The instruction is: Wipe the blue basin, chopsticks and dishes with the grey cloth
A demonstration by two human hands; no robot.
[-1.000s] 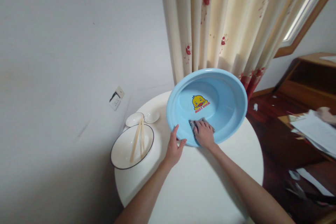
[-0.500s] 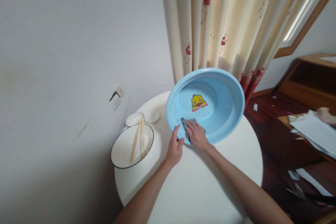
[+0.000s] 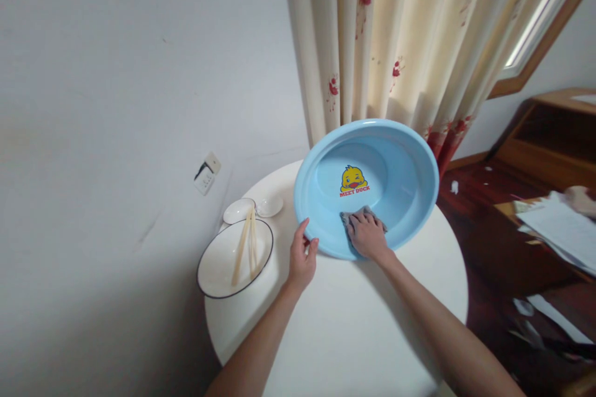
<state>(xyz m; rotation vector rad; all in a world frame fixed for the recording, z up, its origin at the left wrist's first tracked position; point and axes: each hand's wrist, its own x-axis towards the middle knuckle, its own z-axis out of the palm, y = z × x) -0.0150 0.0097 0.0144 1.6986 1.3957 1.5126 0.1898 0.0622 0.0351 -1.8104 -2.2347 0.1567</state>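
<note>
A light blue plastic basin (image 3: 405, 180) with a yellow duck print stands tilted on a round white table (image 3: 354, 329), its far side raised. My left hand (image 3: 302, 255) grips the basin's near left rim. My right hand (image 3: 367, 234) lies inside the basin on its near wall, fingers pressed down on a grey cloth (image 3: 347, 218) that shows just beyond the fingertips.
A white plate with a dark rim (image 3: 218, 267) holds wooden chopsticks (image 3: 244, 245) at the table's left. Two small white dishes (image 3: 254, 208) sit behind it. A floral curtain (image 3: 395, 37) hangs behind the basin. A wall socket (image 3: 206, 173) is at left; wooden furniture with papers (image 3: 554, 229) at right.
My right hand slid the cloth left along the basin's near wall, then back to the right. The left hand stayed on the rim and the basin shifted slightly.
</note>
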